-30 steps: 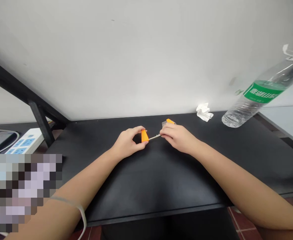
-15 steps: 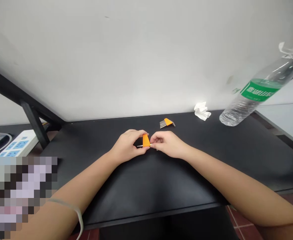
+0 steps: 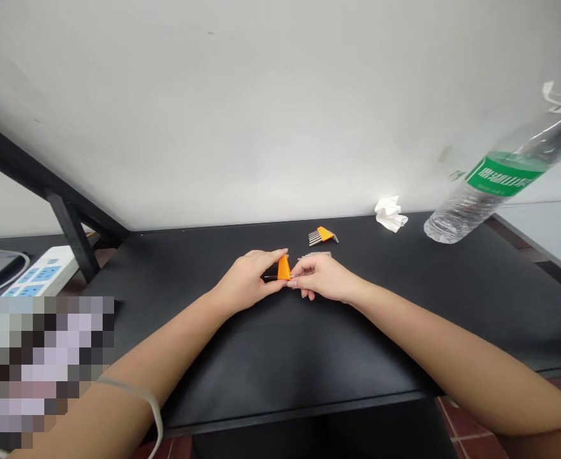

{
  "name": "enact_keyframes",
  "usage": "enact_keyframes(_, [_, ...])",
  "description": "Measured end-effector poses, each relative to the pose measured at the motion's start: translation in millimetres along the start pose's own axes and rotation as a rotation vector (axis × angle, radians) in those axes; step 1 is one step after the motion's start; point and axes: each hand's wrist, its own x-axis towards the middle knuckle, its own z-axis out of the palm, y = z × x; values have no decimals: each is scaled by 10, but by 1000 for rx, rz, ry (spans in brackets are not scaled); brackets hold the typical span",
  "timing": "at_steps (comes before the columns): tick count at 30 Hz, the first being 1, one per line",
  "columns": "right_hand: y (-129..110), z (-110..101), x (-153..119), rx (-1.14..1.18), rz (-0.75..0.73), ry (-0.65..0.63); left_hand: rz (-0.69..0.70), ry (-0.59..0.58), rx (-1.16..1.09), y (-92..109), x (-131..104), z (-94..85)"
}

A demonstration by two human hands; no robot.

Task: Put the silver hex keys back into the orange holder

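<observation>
My left hand (image 3: pixel 252 277) grips an orange hex key holder (image 3: pixel 284 268) between thumb and fingers, and a thin dark hex key (image 3: pixel 271 278) sticks out of its left side. Close against the holder's right side, the fingertips of my right hand (image 3: pixel 321 276) pinch the end of a hex key, mostly covered by the fingers. Just behind my right hand, loose metal hex keys (image 3: pixel 316 255) show in part on the black table (image 3: pixel 271 357). Farther back lies a second orange holder (image 3: pixel 325 234) filled with several hex keys.
A crumpled white tissue (image 3: pixel 390 213) lies by the wall at the back right. Beside it stands a large clear bottle (image 3: pixel 481 191) with a green label. A white power strip (image 3: pixel 46 271) is at the left, beyond a black metal frame (image 3: pixel 72 233). A pale cable crosses my left forearm.
My view has shifted slightly. The right hand has turned a little, its lower fingers now showing beneath, and loose hex keys have come into sight behind it. Both hands stay at the orange holder.
</observation>
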Motion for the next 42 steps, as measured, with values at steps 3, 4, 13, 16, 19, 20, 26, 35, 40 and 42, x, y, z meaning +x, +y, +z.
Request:
enact_keyframes(3, [-12, 1, 1, -27, 10, -6, -10, -14, -18, -15, -7, 20])
enact_keyframes(4, [-23, 10, 2, -26, 16, -10, -15, -10, -16, -13, -9, 26])
enact_keyframes(13, [-129, -101, -66, -557, -155, 115, -135, 57, -23, -7, -18, 55])
enact_keyframes(16, [-90, -306, -86, -964, -264, 246, -177, 41, -21, -42, -15, 37])
enact_keyframes(19, [-34, -446, -74, -1173, -247, 239, -177, 19, -2, -68, -10, 26])
enact_keyframes(20, [-22, -465, -68, -1210, -240, 229, -174, 12, 4, -71, -8, 24])
enact_keyframes(26, [-66, -382, -71, -1254, -187, 208, -185, -16, 5, -61, 6, 14])
enact_keyframes(35, [-149, -238, -134, -999, -278, 157, -198, -36, -36, -65, 12, 12])
enact_keyframes(40, [-122, -263, -114, -885, -415, 175, -199, -29, -61, -61, 4, 7])
enact_keyframes(42, [-112, -266, -106, -878, -441, 189, -200, -26, -61, -55, 4, 3])
